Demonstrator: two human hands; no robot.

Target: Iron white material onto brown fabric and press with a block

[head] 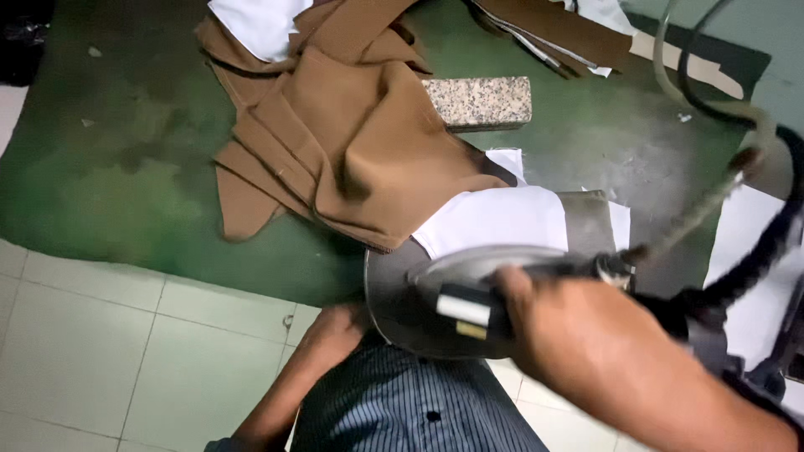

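Nearest, the right hand (586,335) grips the iron (469,289), which sits on white cloth (494,219) at the green bench (126,184) edge. The left hand (331,331) rests at that edge, grip unclear. Beyond lie brown fabric (352,142) and a granite block (479,100).

A single head-worn camera looks steeply down from above the person's own chest, with the striped shirt (419,402) at the bottom edge. It faces forward over a green table (126,184), whose near edge cuts across the middle, tiled floor (100,351) showing below it. The right hand (586,335) on the iron (469,293) sits very close to the lens and blurred; brown cloth (352,142) lies farther off. No second view shares the scene.
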